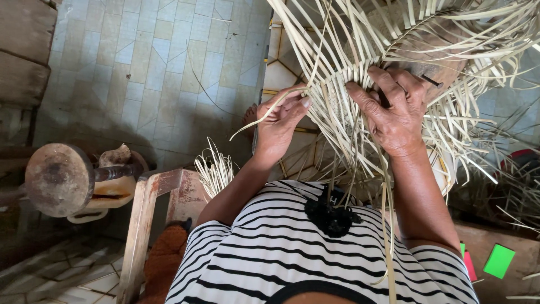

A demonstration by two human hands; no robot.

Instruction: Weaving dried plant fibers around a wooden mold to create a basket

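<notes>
Nearest to me, at six o'clock, I see the striped shirt [292, 253] with a black knot of fabric [332, 217] on it, and both forearms rising from it toward twelve. The left hand [278, 124] sits just left of centre, fingers drawn together and pinching a single pale strip [264, 115] that curves off toward eight o'clock. The right hand [394, 112] lies at about one o'clock from it, fingers closed down over the woven edge, pressing a bunch of strips against the work.

The half-woven basket [360, 73] of pale flat strips is directly beyond both hands, at twelve to one o'clock, touching both. Its finished woven band runs roughly from nine to three between the two hands, while the loose strip ends fan out toward six and three. The right hand is the one further onto the weave; the left works at its near left edge.

Past the hands, a bundle of spare strips [214, 169] stands at eight o'clock beside a wooden chair frame [146, 225], with a round wooden stool [59, 180] at nine. The tiled floor [140, 73] fills the far left.

The top of the basket is cut off by the upper edge, the right fingertips are buried among strips, and I cannot tell what the dark shape under the weave at one o'clock is.
</notes>
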